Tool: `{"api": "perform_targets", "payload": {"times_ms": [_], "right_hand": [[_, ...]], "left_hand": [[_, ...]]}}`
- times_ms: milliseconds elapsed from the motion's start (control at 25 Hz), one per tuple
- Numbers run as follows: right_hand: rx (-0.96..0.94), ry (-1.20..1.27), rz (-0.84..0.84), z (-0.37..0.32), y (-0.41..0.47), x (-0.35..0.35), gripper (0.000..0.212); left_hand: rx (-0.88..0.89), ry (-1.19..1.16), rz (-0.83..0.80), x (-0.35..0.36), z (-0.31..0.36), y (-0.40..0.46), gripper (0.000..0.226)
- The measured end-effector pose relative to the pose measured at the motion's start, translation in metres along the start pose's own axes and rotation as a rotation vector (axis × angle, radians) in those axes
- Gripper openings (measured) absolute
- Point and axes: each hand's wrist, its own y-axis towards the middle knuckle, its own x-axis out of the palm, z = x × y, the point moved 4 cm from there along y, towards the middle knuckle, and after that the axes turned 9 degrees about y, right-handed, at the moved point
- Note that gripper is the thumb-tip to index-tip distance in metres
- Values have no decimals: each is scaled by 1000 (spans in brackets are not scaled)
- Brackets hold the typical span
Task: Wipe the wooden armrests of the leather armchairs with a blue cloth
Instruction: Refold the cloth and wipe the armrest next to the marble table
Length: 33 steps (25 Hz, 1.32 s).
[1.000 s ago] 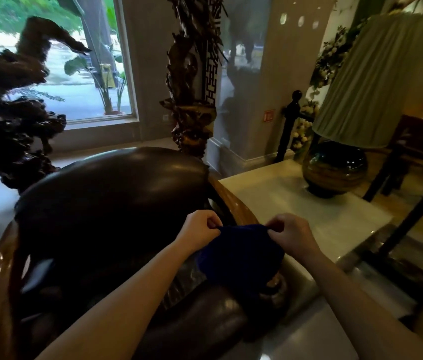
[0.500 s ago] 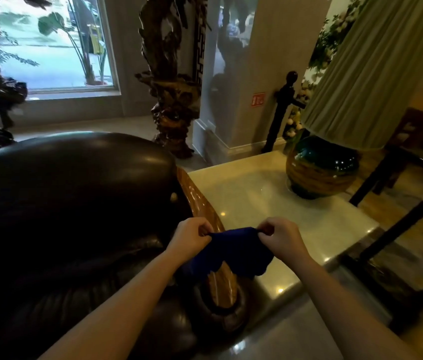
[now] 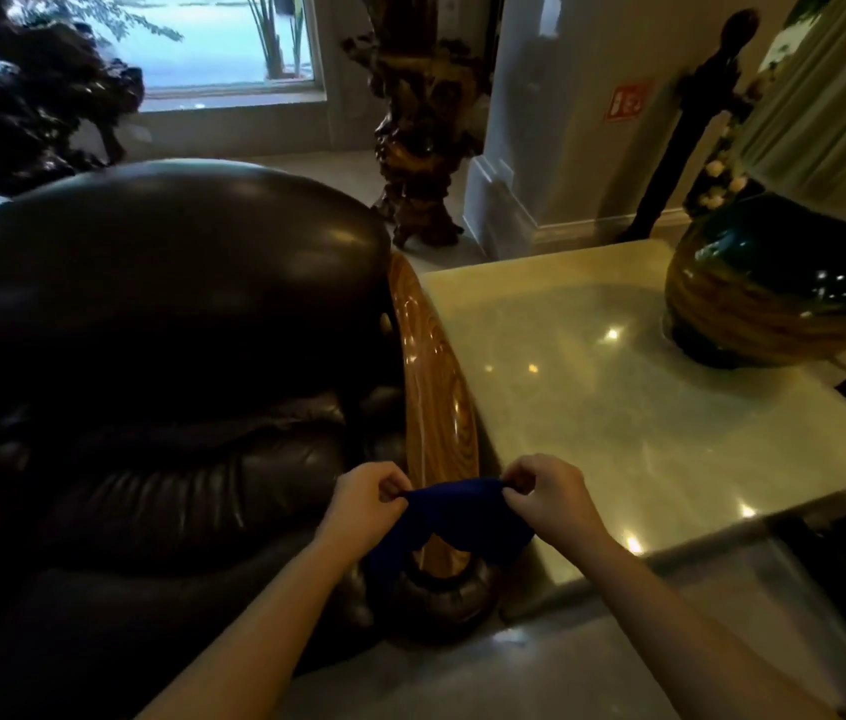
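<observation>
Dim lobby light falls on a dark leather armchair (image 3: 151, 356) beside a pale stone table (image 3: 644, 433), with a window and carved root sculptures behind. Between chair and table runs the chair's polished wooden armrest (image 3: 431, 366), a curved band of striped grain that ends in a dark rolled scroll below the hands.

Both hands have a pinching grip on the blue cloth (image 3: 454, 517). The left hand (image 3: 366, 498) nips one upper corner between thumb and fingers, closed tight on the fabric, and the right hand (image 3: 548, 493) does the same at the other corner. The cloth is stretched between the two grips and droops beneath them, draped across the near end of the armrest; whether it presses on the wood or only hangs over it I cannot tell.

Holding it by two corners looks like a way to straddle the narrow rail, so one pass covers the top and both edges. Most of the armrest lies beyond the grips, towards the chair back, so the wiping seems barely begun. Beyond the right grip, well apart, a glazed lamp base (image 3: 774, 283) stands on the table, clear of the stroke.
</observation>
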Motion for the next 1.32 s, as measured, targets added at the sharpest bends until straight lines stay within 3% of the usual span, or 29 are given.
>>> {"api": "perform_targets", "payload": {"times_ms": [400,840,1040,1160,1320], "right_hand": [[72,-15,-131,130,17,125,13],[-70,20,152,207,77,192,21],[-167,-75,389,198,36,223,50],[-196,-113,272,202,27,261,57],[-130,-96,299,212,44,279,57]], "left_hand": [[-122,-30,-152,129,-111,44,18],[33,-59,189,200,-165,133,17],[117,98,616,223,-162,99,48],[227,275,533,266,-163,93,57],[171,149,465,288,-174,116,57]]}}
